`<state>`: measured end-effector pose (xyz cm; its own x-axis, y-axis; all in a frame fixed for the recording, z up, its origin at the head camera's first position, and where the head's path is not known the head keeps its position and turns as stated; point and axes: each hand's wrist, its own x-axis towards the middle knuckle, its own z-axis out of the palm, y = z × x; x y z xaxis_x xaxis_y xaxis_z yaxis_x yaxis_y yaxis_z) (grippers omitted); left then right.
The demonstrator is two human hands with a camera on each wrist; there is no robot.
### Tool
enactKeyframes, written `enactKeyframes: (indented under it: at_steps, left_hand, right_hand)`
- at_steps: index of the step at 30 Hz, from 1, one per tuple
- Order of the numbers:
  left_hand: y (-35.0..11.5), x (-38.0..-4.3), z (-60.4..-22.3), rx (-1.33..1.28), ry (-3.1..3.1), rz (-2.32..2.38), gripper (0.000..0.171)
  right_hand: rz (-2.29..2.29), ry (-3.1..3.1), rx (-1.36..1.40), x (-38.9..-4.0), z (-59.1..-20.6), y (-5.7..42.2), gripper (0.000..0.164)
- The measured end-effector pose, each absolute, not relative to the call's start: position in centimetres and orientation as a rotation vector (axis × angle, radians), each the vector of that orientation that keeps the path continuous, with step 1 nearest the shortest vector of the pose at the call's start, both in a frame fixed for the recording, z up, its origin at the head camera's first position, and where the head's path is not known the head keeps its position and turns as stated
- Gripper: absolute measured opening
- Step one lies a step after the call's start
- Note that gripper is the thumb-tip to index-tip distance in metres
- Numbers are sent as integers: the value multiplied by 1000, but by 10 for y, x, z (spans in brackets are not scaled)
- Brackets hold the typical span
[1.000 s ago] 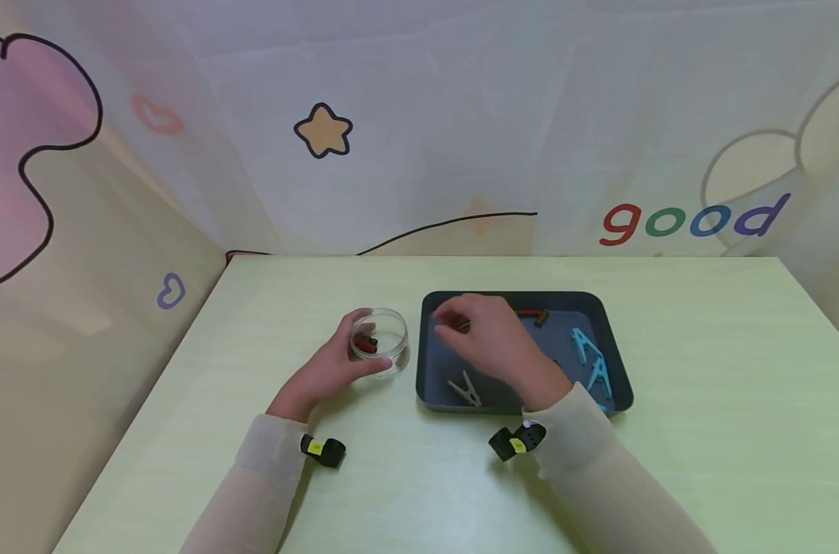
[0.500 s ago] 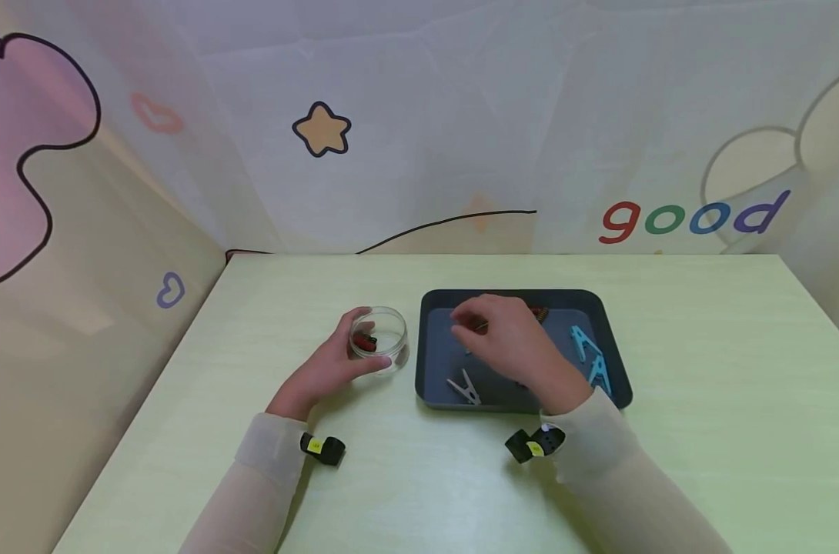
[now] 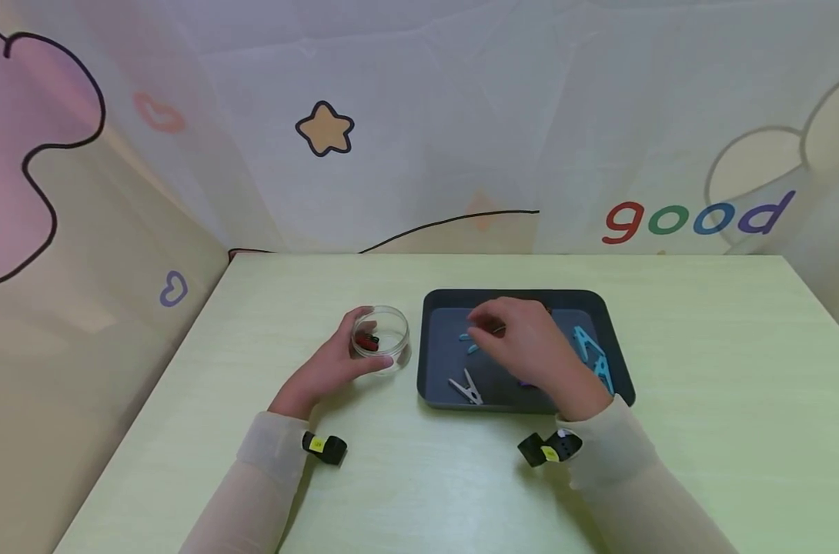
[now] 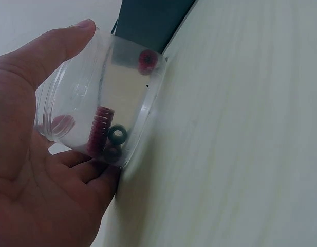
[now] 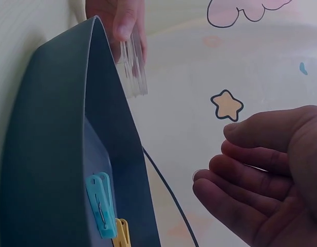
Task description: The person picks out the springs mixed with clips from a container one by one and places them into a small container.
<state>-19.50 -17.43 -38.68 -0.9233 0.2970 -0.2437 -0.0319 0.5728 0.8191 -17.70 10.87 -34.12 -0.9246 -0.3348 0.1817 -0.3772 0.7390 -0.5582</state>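
My left hand (image 3: 329,365) grips a clear round jar (image 3: 393,337) standing on the table, left of the tray. Small springs lie in the jar: a red spring (image 4: 100,131), a dark green spring (image 4: 117,135) and another red one (image 4: 147,62). Over the tray (image 3: 436,331) hovers my right hand (image 3: 526,342), its fingers loosely bent. Nothing shows between thumb and fingers in the right wrist view. Beneath it, a blue clothespin (image 5: 100,206) and a yellow clothespin (image 5: 122,234) lie in the tray. My right hand hides much of the tray's middle.
A pale grey clothespin (image 3: 468,388) lies at the tray's front left. More blue clothespins (image 3: 587,346) lie on its right side. The tray's raised dark wall (image 5: 50,139) stands between the jar and its contents. A printed cloth backdrop (image 3: 419,154) rises behind the table.
My right hand has moved rightward over the tray, uncovering blue clothespin tips on the left and covering the springs at the back. My left hand and the jar have stayed put.
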Motion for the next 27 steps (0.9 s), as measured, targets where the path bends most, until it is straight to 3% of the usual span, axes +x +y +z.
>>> enactKeyframes:
  at_steps: [27]
  left_hand:
    - [-172,-195,-387,205,2462,1276,86]
  right_hand:
    - [871,-3065,469,-182,-336,134,27]
